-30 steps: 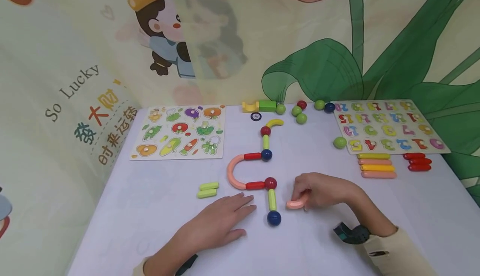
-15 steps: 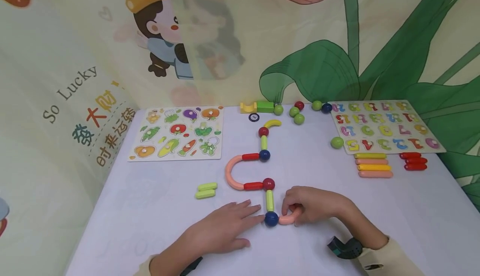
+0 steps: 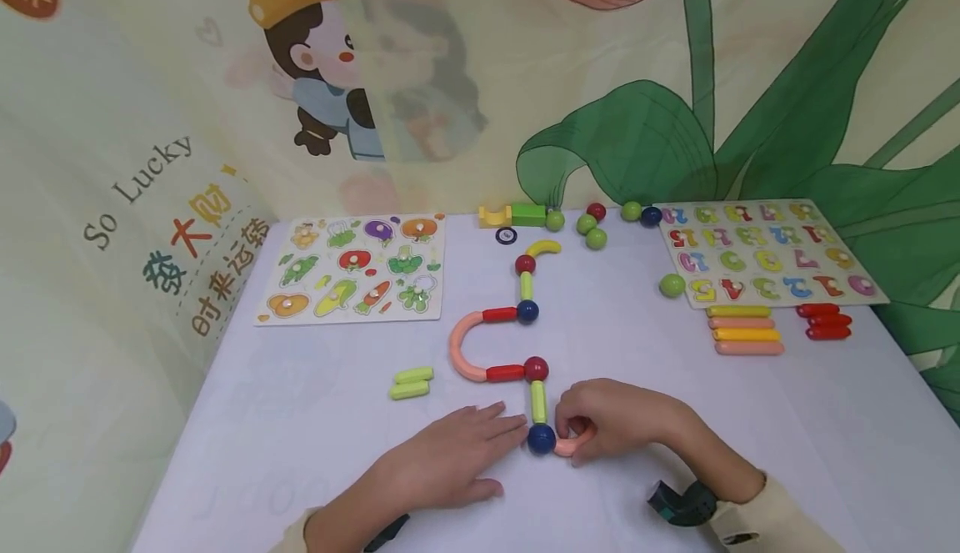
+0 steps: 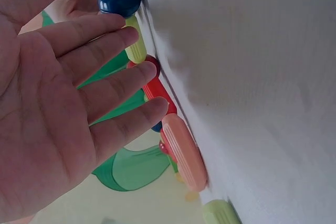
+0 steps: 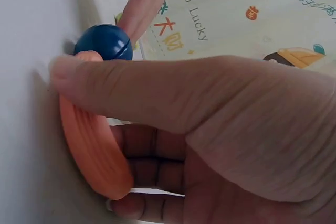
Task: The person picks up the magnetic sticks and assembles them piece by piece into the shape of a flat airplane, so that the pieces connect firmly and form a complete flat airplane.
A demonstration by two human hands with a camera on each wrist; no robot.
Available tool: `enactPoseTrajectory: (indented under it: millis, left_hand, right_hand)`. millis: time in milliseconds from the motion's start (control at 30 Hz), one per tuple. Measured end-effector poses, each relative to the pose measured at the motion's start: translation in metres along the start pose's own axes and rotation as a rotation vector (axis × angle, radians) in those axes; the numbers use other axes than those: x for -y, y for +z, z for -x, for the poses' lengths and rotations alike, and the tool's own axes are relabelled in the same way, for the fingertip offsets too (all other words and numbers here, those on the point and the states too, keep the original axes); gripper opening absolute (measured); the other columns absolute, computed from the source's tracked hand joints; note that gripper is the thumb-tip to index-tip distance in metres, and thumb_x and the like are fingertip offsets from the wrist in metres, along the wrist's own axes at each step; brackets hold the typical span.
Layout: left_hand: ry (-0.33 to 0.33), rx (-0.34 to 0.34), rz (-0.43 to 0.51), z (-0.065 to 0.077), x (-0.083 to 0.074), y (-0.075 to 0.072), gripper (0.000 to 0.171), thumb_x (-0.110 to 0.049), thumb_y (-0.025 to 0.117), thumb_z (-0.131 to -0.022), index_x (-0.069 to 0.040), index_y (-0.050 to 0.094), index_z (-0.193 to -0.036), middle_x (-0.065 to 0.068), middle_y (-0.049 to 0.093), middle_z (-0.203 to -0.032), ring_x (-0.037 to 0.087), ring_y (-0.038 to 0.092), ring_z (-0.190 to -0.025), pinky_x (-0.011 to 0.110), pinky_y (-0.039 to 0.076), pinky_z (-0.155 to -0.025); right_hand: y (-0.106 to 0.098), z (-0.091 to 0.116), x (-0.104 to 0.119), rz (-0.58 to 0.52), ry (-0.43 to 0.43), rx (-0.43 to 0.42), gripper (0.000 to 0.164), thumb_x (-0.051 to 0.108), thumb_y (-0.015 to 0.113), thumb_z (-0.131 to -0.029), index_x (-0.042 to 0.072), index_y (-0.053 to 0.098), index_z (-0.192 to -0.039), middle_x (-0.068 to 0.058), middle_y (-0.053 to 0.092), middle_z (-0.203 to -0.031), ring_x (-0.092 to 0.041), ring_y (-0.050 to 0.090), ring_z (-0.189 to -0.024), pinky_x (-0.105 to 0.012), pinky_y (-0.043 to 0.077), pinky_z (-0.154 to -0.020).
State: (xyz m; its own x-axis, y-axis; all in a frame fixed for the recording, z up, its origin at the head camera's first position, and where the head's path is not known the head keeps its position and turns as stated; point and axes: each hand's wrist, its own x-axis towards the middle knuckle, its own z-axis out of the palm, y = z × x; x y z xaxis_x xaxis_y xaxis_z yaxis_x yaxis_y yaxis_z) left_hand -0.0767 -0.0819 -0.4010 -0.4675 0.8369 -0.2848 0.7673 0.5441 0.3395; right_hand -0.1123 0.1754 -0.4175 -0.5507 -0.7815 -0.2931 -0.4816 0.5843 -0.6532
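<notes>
My right hand (image 3: 618, 418) pinches a pink curved stick (image 5: 94, 145) between thumb and fingers. Its far end meets a dark blue ball (image 3: 542, 439) at the near end of a winding chain of sticks and balls. On the ball's other side, my left hand (image 3: 450, 457) lies with fingers straight, fingertips right at the ball. From that ball the chain runs through a light green stick (image 3: 538, 401), a red ball (image 3: 536, 369), a red stick (image 3: 506, 374) and a pink arc (image 3: 457, 349), ending at a yellow curved stick (image 3: 543, 248).
Two light green sticks (image 3: 410, 382) lie left of the chain. A vegetable puzzle board (image 3: 350, 268) is behind them. At right are a number board (image 3: 772, 251), several straight sticks (image 3: 746, 334) and red sticks (image 3: 827, 320). Loose balls (image 3: 596, 238) and yellow and green blocks (image 3: 528, 215) line the back.
My right hand has brought the pink curved stick left and nearer, up against the blue ball. My left hand has slid right to the ball's side.
</notes>
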Motion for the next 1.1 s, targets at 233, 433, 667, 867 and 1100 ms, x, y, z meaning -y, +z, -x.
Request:
enactPoseTrajectory:
  millis: [233,433,667,867,1100]
  left_hand:
    - [0.017,-0.021,0.004,-0.002,0.004,-0.003,0.066,-0.042,0.063,-0.082,-0.021,0.037,-0.139,-0.009,0.036,-0.140,0.016,0.028,-0.130,0.038,0.032,-0.100]
    - [0.001,-0.120,0.008,-0.007,0.013,-0.006,0.061,-0.038,0.064,-0.082,-0.024,0.040,-0.137,-0.007,0.034,-0.141,0.014,0.026,-0.131,0.038,0.031,-0.100]
    - [-0.074,-0.177,-0.023,-0.011,0.027,-0.008,0.065,-0.037,0.068,-0.079,-0.022,0.040,-0.136,-0.003,0.030,-0.144,0.021,0.022,-0.133,0.043,0.027,-0.102]
    - [-0.074,-0.176,-0.005,-0.010,0.029,-0.008,0.065,-0.036,0.068,-0.079,-0.021,0.040,-0.136,-0.002,0.028,-0.145,0.022,0.023,-0.132,0.044,0.028,-0.101]
    - [-0.075,-0.177,0.000,-0.008,0.030,-0.006,0.065,-0.036,0.067,-0.080,-0.021,0.040,-0.137,-0.003,0.027,-0.145,0.022,0.022,-0.133,0.043,0.028,-0.101]
  right_hand:
    - [-0.036,-0.004,-0.013,-0.052,0.007,0.067,0.022,0.034,0.070,-0.078,0.024,0.064,-0.096,0.012,0.055,-0.074,-0.006,0.052,-0.069,-0.023,0.047,-0.063]
    - [-0.118,-0.017,-0.066,0.041,0.026,-0.304,0.019,0.016,0.059,-0.088,0.008,0.062,-0.105,-0.001,0.062,-0.094,-0.015,0.055,-0.082,-0.032,0.049,-0.072]
    - [-0.182,-0.057,-0.128,0.106,0.370,-0.611,0.033,0.000,0.043,-0.089,0.001,0.054,-0.120,-0.020,0.048,-0.121,-0.034,0.042,-0.110,-0.050,0.037,-0.090]
    - [-0.192,-0.079,-0.156,0.166,0.498,-0.509,0.047,-0.008,0.042,-0.083,0.003,0.047,-0.129,-0.020,0.042,-0.123,-0.034,0.037,-0.112,-0.051,0.032,-0.095]
    - [-0.193,-0.070,-0.158,0.227,0.578,-0.594,0.048,-0.002,0.048,-0.082,0.004,0.046,-0.130,-0.024,0.038,-0.126,-0.040,0.038,-0.112,-0.056,0.034,-0.089]
